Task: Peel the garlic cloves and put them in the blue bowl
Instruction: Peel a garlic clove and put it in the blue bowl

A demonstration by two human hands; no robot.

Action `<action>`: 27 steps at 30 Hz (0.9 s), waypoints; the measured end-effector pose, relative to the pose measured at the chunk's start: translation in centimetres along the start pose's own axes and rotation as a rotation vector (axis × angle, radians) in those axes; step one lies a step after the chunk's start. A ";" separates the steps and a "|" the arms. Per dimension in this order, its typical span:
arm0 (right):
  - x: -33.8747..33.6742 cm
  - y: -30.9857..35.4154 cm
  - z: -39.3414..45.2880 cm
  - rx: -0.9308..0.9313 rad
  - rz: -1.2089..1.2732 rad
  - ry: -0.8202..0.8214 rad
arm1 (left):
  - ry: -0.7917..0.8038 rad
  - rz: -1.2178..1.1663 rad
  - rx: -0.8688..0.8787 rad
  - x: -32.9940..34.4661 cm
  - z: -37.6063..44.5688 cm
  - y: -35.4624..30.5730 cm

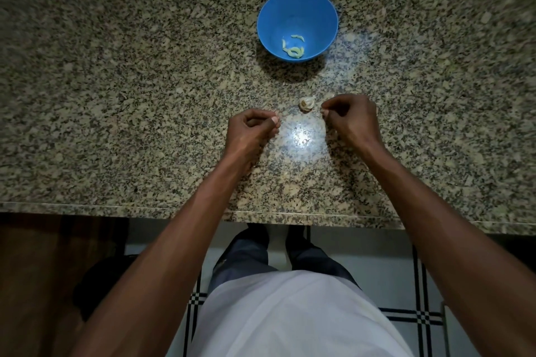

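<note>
The blue bowl stands on the counter ahead of me, with several peeled pale-green garlic cloves at its bottom. A small garlic bulb remnant lies on the granite between my hands, nearer the right one. My left hand hovers low over the counter, its fingers curled and the thumb tip against the forefinger; I see nothing between them. My right hand is curled too, and its thumb and forefinger pinch a tiny pale scrap of garlic skin just right of the bulb.
The speckled granite counter runs the full width, with its front edge close to my body. A pale scrap lies just behind my right hand. A bright light reflection shines on the stone between my hands.
</note>
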State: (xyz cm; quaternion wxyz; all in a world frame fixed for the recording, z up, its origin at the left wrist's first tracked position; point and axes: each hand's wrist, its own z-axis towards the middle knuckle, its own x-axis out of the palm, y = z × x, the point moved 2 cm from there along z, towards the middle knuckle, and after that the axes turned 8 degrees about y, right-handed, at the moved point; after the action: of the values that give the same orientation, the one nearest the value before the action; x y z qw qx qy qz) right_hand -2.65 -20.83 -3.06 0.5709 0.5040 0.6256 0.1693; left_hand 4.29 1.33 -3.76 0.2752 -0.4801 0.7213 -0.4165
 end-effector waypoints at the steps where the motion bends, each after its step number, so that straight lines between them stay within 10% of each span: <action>1: 0.1 0.1 0.0 -0.025 -0.053 0.007 | -0.020 0.018 0.017 -0.3 0.0 0.0; 27: 11.6 4.3 -4.8 -0.523 -0.722 0.173 | -0.228 0.081 0.106 -5.1 -2.1 3.1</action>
State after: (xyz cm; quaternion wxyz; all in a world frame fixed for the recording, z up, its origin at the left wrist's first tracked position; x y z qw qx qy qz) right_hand -3.19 -7.68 -4.58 0.6472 0.0764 0.7430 0.1529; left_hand 3.11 7.33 -5.42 0.3971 -0.4797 0.6809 -0.3854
